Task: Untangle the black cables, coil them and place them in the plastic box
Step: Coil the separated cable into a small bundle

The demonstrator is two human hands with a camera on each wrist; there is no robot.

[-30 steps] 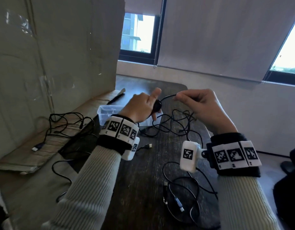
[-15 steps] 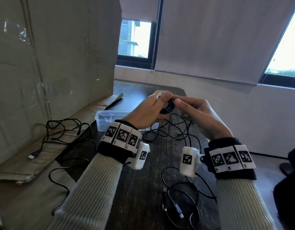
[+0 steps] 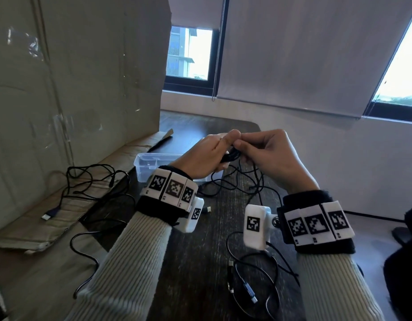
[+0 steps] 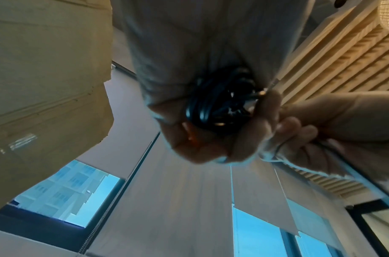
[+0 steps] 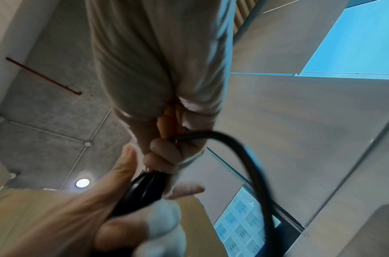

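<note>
Winding: left hand grips the small black cable coil, right hand pinches its tail; loops should stay tight, I'd say.

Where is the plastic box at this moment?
In the head view the plastic box sits on the dark table, left of centre, just beyond the left hand and beside the flattened cardboard.

Plastic box at 10 o'clock of the joined hands, its mouth open from above. Upright cardboard sheet closes off 9 o'clock. Loose cables cross the table directly below; another cable lies at 6 o'clock.
</note>
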